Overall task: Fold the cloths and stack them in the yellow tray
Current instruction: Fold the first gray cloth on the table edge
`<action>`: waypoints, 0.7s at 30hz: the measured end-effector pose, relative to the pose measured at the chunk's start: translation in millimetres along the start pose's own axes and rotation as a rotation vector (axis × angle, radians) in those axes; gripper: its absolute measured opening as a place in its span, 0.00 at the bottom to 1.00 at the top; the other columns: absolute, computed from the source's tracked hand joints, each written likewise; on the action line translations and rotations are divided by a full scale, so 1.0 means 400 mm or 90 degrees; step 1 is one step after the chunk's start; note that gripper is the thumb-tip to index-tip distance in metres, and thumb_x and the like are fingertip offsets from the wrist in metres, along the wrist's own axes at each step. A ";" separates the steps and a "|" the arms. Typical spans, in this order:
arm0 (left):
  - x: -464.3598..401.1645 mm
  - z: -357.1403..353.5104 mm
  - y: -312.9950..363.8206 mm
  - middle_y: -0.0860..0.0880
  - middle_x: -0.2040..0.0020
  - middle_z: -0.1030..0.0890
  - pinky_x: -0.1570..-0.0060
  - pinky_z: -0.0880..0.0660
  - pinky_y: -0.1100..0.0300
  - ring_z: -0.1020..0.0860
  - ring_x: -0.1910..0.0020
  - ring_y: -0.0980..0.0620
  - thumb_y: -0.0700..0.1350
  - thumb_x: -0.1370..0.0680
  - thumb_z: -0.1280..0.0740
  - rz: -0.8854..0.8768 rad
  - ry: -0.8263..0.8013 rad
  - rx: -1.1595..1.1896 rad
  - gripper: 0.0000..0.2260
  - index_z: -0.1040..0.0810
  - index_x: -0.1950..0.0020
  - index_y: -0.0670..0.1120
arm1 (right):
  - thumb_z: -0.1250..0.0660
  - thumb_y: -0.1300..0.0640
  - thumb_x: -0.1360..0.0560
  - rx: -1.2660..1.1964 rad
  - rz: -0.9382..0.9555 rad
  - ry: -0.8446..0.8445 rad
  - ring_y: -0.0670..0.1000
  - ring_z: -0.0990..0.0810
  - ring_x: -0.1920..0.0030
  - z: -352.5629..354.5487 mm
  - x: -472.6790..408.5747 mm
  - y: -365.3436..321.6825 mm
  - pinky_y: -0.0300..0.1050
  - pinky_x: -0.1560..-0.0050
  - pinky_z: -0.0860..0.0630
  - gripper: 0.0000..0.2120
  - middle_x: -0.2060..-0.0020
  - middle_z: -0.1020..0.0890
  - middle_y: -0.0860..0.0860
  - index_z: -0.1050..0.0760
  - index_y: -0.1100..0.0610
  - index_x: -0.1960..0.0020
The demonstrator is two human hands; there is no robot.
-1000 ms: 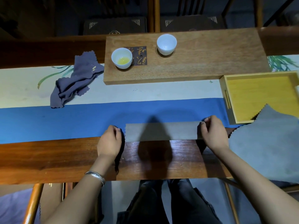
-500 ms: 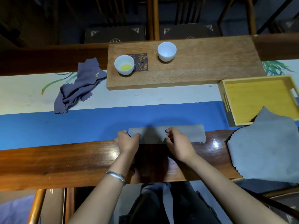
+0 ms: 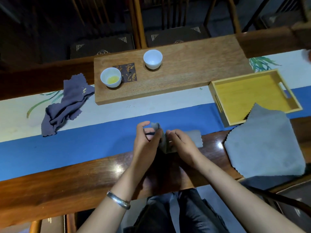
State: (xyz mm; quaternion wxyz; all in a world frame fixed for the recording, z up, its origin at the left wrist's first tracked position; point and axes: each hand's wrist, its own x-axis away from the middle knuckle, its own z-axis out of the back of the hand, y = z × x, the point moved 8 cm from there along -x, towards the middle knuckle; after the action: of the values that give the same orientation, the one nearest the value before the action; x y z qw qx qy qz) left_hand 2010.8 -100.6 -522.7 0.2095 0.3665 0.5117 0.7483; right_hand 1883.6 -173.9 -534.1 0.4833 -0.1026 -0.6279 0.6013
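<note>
The hands (image 3: 146,140) hid most of the folded cloth (image 3: 196,137). A blurred object (image 3: 307,55) was cut off at the right edge.

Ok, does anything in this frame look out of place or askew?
One thing: the large grey cloth lies unfolded with a corner draped over the yellow tray's near rim. The purple cloth is crumpled on the table runner. Both hands, left hand and right hand, grip the small grey cloth mid-fold.

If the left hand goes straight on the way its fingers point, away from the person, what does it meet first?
Probably the wooden board, near the empty white cup. The left hand first crosses only flat table runner; depth is unclear.
</note>
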 end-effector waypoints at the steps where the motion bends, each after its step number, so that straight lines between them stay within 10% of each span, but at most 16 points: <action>1: 0.000 -0.029 0.009 0.58 0.60 0.20 0.66 0.27 0.73 0.22 0.67 0.66 0.44 0.23 0.33 -0.005 -0.019 0.006 0.12 0.31 0.44 0.55 | 0.41 0.44 0.22 -0.030 -0.011 -0.010 0.64 0.20 0.53 0.005 0.001 -0.002 0.64 0.46 0.24 0.21 0.56 0.20 0.65 0.26 0.63 0.53; 6: 0.009 -0.154 0.016 0.55 0.59 0.19 0.57 0.23 0.64 0.18 0.61 0.59 0.44 0.19 0.40 -0.035 -0.117 -0.043 0.06 0.29 0.42 0.51 | 0.37 0.38 0.28 -0.113 -0.022 0.013 0.58 0.17 0.53 0.076 0.025 0.014 0.61 0.48 0.23 0.20 0.60 0.17 0.53 0.22 0.55 0.56; 11: 0.010 -0.187 -0.005 0.54 0.58 0.20 0.55 0.25 0.58 0.21 0.60 0.54 0.38 0.21 0.40 -0.045 -0.117 -0.100 0.09 0.28 0.48 0.53 | 0.34 0.59 0.27 0.005 -0.013 0.184 0.51 0.19 0.60 0.200 0.036 0.085 0.51 0.60 0.24 0.04 0.63 0.17 0.54 0.22 0.55 0.60; 21: -0.021 -0.108 -0.123 0.46 0.55 0.23 0.57 0.30 0.56 0.24 0.55 0.46 0.52 0.26 0.29 0.095 -0.058 -0.332 0.22 0.31 0.43 0.40 | 0.30 0.44 0.31 0.256 -0.190 0.250 0.55 0.25 0.61 0.277 0.011 0.240 0.48 0.67 0.35 0.20 0.63 0.23 0.56 0.29 0.60 0.56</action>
State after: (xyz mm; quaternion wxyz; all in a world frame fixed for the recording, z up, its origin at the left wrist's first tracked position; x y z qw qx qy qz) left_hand 1980.3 -113.6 -579.9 0.2638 0.3705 0.2631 0.8508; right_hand 1757.0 -219.0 -592.9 0.6886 -0.0258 -0.3991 0.6049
